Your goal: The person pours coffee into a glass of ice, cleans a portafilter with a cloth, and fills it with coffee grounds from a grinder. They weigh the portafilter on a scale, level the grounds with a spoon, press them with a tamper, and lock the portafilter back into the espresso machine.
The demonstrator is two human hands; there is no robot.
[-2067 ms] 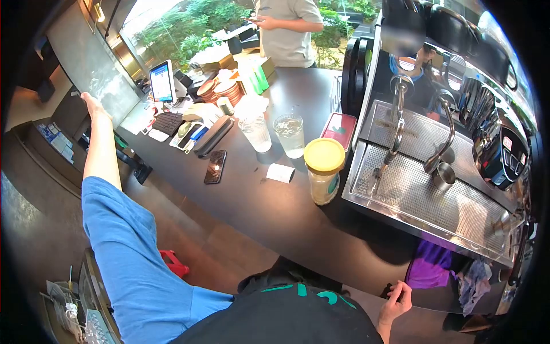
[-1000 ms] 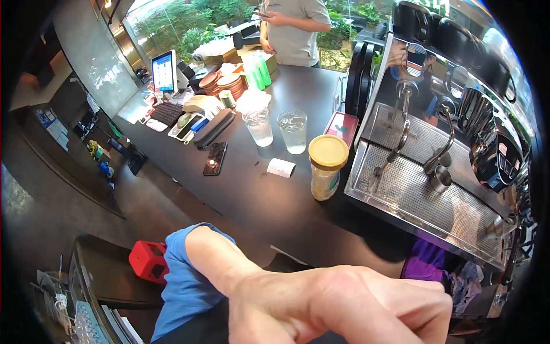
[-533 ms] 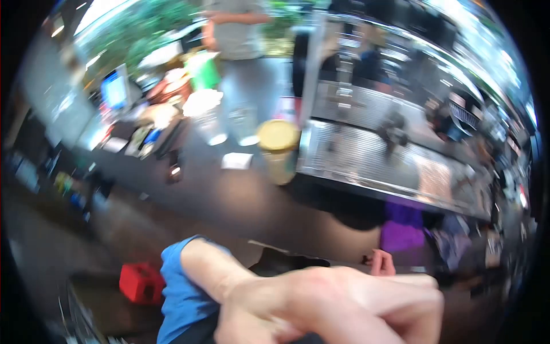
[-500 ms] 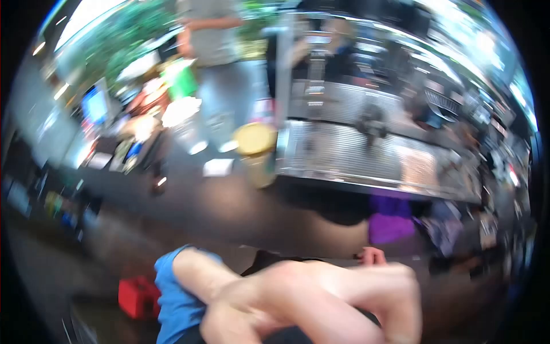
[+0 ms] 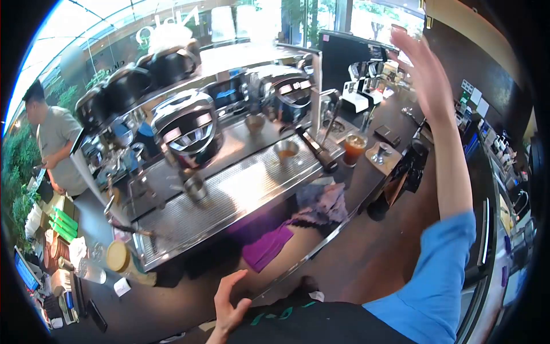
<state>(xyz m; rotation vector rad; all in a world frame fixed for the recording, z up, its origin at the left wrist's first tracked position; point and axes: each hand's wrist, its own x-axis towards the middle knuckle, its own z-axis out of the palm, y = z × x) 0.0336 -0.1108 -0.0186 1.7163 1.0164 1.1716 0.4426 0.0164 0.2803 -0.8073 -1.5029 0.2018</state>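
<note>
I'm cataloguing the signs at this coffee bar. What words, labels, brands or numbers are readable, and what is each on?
No complete word, brand or number reads with certainty.
Window: large white lettering, partly obscured.
Apron: green lettering, incomplete.
Tablet screen: too small.
Wall sheets: too small.
Coffee machine: markings too blurred.

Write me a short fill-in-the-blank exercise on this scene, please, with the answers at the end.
The cloth nearest the left hand is coloured ____.
The jar beside the coffee machine has a lid coloured ____.
The sleeve on the raised right arm is coloured ____.

Missing words: purple; yellow; blue.
</note>
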